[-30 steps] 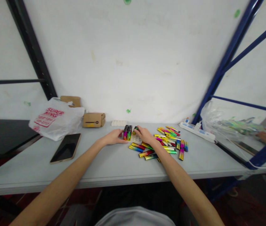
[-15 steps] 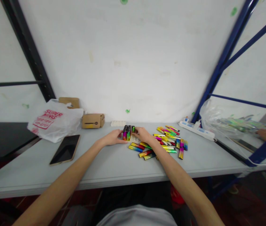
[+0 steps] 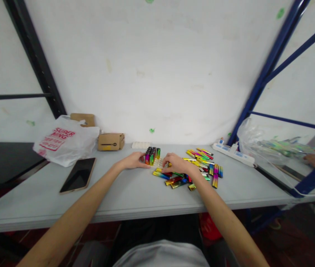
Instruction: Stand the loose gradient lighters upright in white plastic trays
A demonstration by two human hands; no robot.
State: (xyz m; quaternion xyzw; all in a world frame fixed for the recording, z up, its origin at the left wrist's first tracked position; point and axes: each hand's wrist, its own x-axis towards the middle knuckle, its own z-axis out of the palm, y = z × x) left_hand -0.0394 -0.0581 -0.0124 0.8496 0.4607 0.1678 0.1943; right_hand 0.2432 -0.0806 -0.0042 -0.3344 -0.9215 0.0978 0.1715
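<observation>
A small white tray (image 3: pixel 159 163) on the table holds several shiny rainbow-coloured sticks standing upright (image 3: pixel 152 155). My left hand (image 3: pixel 133 161) rests against the tray's left side, fingers curled on the standing sticks. My right hand (image 3: pixel 177 163) lies just right of the tray, over a heap of loose coloured sticks (image 3: pixel 202 167) that lie flat; its fingers are bent down onto the nearest ones, and whether it grips one is hidden.
A dark phone (image 3: pixel 78 175) lies at the left. Behind it are a white plastic bag (image 3: pixel 64 140), a brown cardboard box (image 3: pixel 111 141) and another white tray (image 3: pixel 141 145). A power strip (image 3: pixel 233 154) and clear bag (image 3: pixel 268 146) sit right; another person's hand (image 3: pixel 314 159) shows far right.
My right hand has left the upright sticks in the tray and moved right and nearer, down onto the loose heap. One more stick now stands in the tray. My left hand has stayed.
</observation>
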